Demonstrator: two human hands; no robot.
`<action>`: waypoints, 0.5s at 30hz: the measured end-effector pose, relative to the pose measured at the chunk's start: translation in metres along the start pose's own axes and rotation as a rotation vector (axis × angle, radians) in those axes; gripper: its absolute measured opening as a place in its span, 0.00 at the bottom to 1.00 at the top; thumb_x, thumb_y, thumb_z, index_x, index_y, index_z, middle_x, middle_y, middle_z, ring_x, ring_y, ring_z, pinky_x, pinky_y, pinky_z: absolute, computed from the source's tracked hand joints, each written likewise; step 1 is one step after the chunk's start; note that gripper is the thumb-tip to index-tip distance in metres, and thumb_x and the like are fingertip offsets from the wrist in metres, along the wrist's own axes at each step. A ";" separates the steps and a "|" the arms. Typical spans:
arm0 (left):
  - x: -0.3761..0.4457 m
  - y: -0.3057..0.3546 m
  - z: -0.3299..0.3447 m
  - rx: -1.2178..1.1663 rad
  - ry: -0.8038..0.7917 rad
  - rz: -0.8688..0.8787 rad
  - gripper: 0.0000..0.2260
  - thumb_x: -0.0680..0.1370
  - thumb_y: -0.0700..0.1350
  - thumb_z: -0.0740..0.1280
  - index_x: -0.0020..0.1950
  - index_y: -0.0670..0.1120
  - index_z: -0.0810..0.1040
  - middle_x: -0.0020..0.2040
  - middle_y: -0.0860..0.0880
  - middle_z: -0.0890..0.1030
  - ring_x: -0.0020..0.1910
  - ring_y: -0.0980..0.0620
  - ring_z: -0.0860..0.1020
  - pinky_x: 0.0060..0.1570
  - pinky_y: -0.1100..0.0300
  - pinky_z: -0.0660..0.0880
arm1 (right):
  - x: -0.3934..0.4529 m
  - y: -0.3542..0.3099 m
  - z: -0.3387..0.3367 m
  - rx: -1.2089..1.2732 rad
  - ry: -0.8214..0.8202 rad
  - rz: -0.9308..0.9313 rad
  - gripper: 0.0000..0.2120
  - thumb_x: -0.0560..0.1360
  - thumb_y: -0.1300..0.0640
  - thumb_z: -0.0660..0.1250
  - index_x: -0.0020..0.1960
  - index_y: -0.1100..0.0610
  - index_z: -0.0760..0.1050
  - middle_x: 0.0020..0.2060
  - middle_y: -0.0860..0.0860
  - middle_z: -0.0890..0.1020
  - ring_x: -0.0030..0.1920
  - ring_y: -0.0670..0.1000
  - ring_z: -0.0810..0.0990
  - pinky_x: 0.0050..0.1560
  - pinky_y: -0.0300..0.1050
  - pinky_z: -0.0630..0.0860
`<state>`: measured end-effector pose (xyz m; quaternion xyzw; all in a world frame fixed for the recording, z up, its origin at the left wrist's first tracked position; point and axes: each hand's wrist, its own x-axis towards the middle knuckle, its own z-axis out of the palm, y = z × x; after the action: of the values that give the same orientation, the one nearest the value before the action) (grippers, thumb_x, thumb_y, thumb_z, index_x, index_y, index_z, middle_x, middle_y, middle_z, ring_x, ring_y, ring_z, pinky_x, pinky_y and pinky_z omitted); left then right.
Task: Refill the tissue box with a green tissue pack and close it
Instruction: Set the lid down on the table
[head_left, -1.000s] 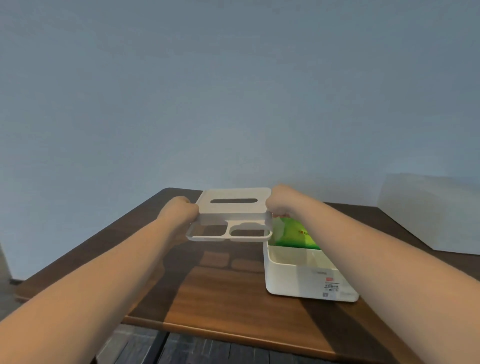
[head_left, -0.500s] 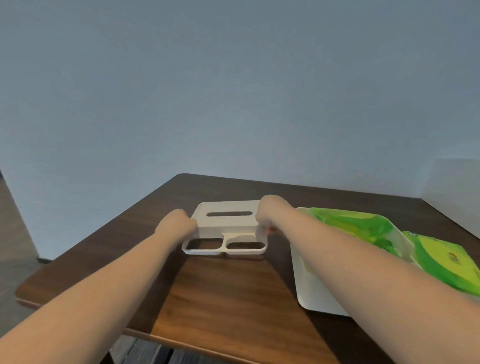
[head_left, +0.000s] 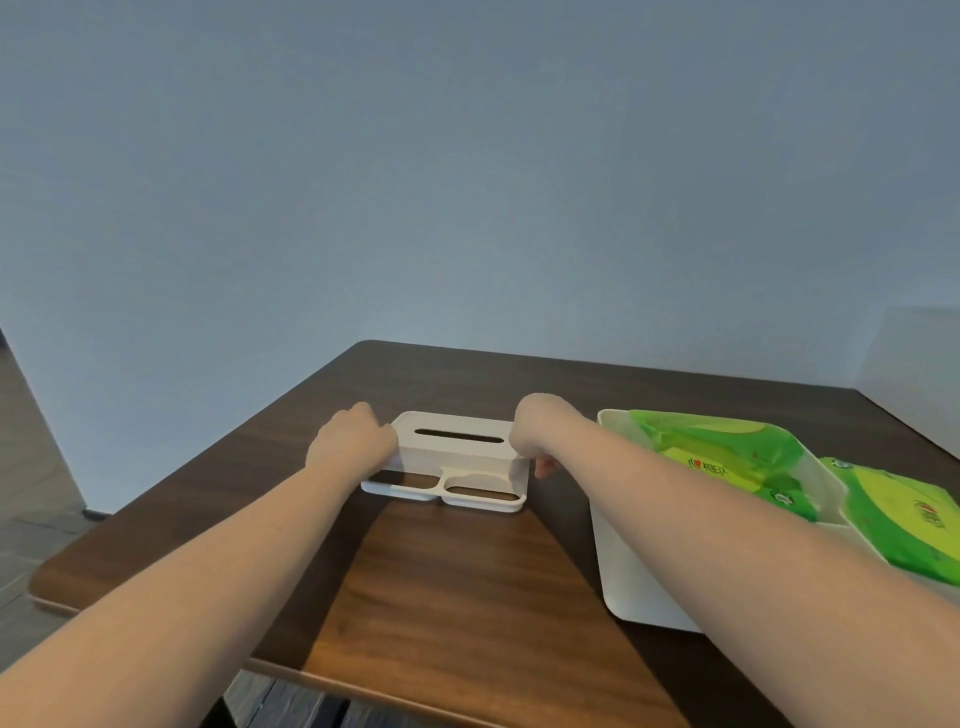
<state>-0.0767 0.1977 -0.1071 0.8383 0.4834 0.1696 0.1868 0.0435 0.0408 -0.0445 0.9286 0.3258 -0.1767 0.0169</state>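
Observation:
The white lid (head_left: 457, 457) of the tissue box, with a slot on top and two open compartments at its front, rests on the table left of the box. My left hand (head_left: 350, 441) grips its left end and my right hand (head_left: 535, 431) grips its right end. The white box base (head_left: 623, 561) stands open at the right, with a green tissue pack (head_left: 727, 457) inside it. A second green tissue pack (head_left: 904, 519) lies beside it at the right edge; my right forearm covers part of the box.
The dark wooden table (head_left: 447, 587) has a rounded left corner and a near edge close to me. A pale wall stands behind it. A white block (head_left: 914, 358) sits at the far right. Floor shows at the left.
Both hands have lowered the lid from the air down onto the table, left of the box. The view has swung, so the box and packs now sit further right.

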 end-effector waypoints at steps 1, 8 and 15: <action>-0.002 0.003 -0.002 0.001 0.014 0.017 0.13 0.78 0.48 0.59 0.58 0.44 0.73 0.53 0.44 0.79 0.51 0.43 0.78 0.48 0.53 0.76 | -0.003 0.002 -0.001 0.064 0.040 -0.034 0.15 0.78 0.62 0.58 0.33 0.61 0.69 0.32 0.53 0.77 0.28 0.51 0.73 0.32 0.42 0.71; -0.028 0.050 -0.026 -0.065 -0.015 0.144 0.06 0.76 0.44 0.60 0.51 0.47 0.74 0.47 0.49 0.78 0.47 0.47 0.76 0.44 0.56 0.72 | -0.050 0.028 -0.040 0.220 0.302 -0.093 0.13 0.72 0.68 0.57 0.30 0.61 0.71 0.25 0.54 0.76 0.30 0.55 0.75 0.32 0.41 0.71; -0.080 0.124 -0.025 -0.290 -0.124 0.306 0.07 0.76 0.45 0.62 0.38 0.46 0.73 0.37 0.49 0.77 0.34 0.51 0.74 0.37 0.59 0.72 | -0.082 0.104 -0.062 0.248 0.475 -0.025 0.10 0.71 0.67 0.58 0.34 0.62 0.74 0.30 0.56 0.78 0.31 0.56 0.76 0.33 0.40 0.70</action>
<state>-0.0332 0.0741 -0.0342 0.8751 0.3088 0.2115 0.3069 0.0673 -0.0805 0.0327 0.9349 0.3079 0.0072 -0.1762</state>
